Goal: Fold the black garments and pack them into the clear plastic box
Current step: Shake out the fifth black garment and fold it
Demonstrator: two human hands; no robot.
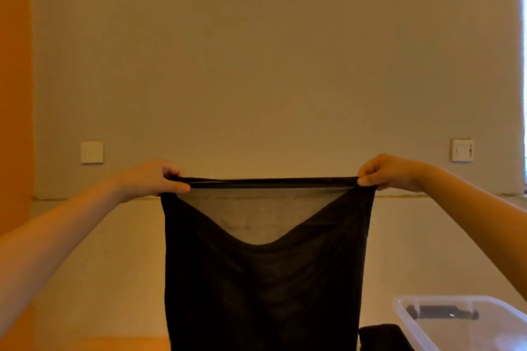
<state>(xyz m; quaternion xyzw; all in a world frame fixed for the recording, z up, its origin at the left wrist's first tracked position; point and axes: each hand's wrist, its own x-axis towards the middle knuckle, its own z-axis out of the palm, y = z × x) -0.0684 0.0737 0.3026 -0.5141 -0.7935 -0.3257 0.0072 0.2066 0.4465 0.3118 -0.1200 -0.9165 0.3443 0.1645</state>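
I'm seeing the left hand (151, 178) and right hand (387, 172) pinching the black garment (265, 279) taut between them; the clear plastic box (462, 325) is sitting below the right hand.

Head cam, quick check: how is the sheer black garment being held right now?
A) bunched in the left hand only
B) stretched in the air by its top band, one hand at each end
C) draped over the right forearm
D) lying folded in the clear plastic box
B: the left hand and right hand each pinch an end of the sheer black garment's top band, which hangs in the air; the clear plastic box sits lower right.

Likely a home — plain wall (271, 65), switch plates (92, 152).
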